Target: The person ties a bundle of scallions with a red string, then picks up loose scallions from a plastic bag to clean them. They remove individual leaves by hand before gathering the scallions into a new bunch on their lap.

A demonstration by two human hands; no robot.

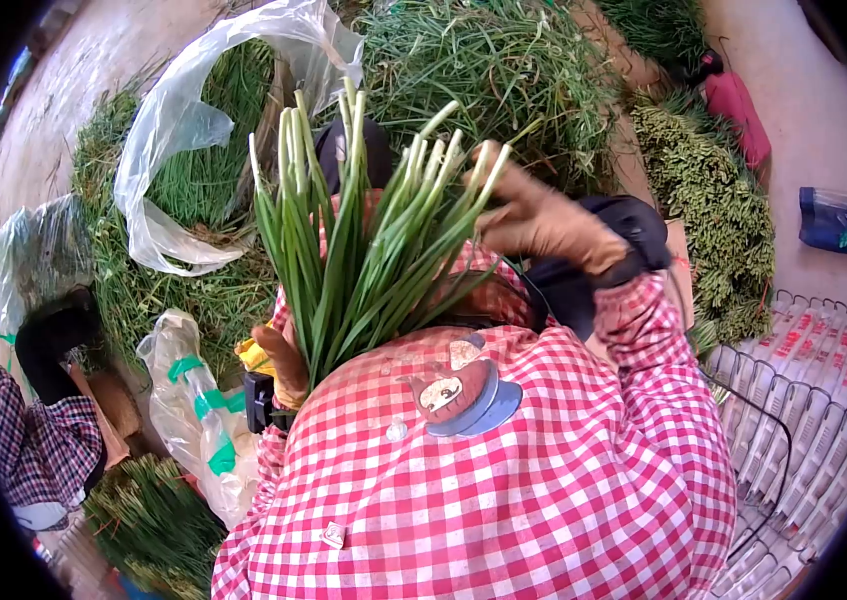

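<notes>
A loose bunch of long green stalks with pale cut ends (364, 240) stands fanned out in front of my chest, the pale ends pointing away from me. My left hand (289, 365) is wrapped round the lower left side of the bunch, its fingers partly hidden behind the leaves. At the right edge of the bunch is my right hand (534, 215), blurred by motion, near the pale end of an outer stalk. Whether its fingers hold a stalk is unclear.
Heaps of green stalks (494, 80) lie ahead. Clear plastic (169, 215) curves over the left heap. Taped plastic (199, 410) lies at left. A person in checked clothes (44, 430) sits far left; a pink sleeve (739, 115) shows upper right. Wrapped packs (814, 360) lie right.
</notes>
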